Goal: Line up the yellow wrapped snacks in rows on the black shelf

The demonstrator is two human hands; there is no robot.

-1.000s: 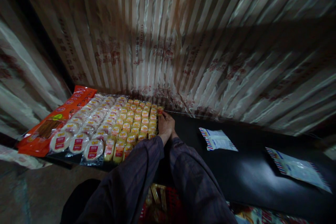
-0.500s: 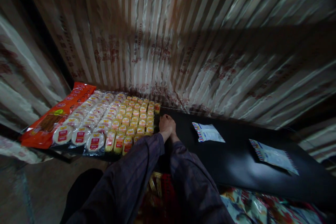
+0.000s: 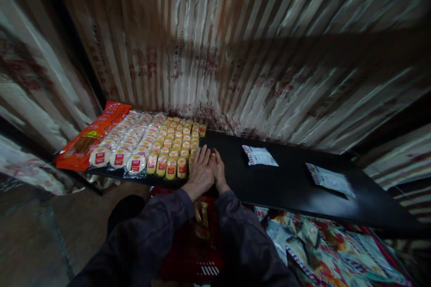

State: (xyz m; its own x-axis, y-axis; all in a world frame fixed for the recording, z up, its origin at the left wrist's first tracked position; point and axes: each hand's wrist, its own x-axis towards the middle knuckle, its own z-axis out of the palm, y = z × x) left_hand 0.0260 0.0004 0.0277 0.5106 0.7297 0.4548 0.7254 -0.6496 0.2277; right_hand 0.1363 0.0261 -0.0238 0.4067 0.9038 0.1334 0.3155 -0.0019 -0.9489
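Note:
Near the middle of the black shelf [image 3: 235, 179], my left hand [image 3: 201, 174] lies with its fingers stretched out, beside the right end of rows of small yellow wrapped cakes [image 3: 171, 168]. My right hand [image 3: 219, 172] is pressed against it from the right, fingers extended and partly hidden. I see nothing held in either hand. Left of the yellow cakes run rows of round white crackers in clear wrappers [image 3: 119, 158]. An orange snack bag [image 3: 92, 139] lies flat at the far left end.
Two white packets lie to the right, a nearer packet [image 3: 260, 156] and a farther packet [image 3: 330, 180]. Below the shelf are a dark red box [image 3: 193, 251] and several colourful bags [image 3: 330, 246]. A striped, wrinkled sheet [image 3: 208, 54] hangs behind.
My hands have come nearer along the shelf, and the left fingers, folded before, now lie straight. The view has shifted, showing more of the bags below. The snacks keep their arrangement.

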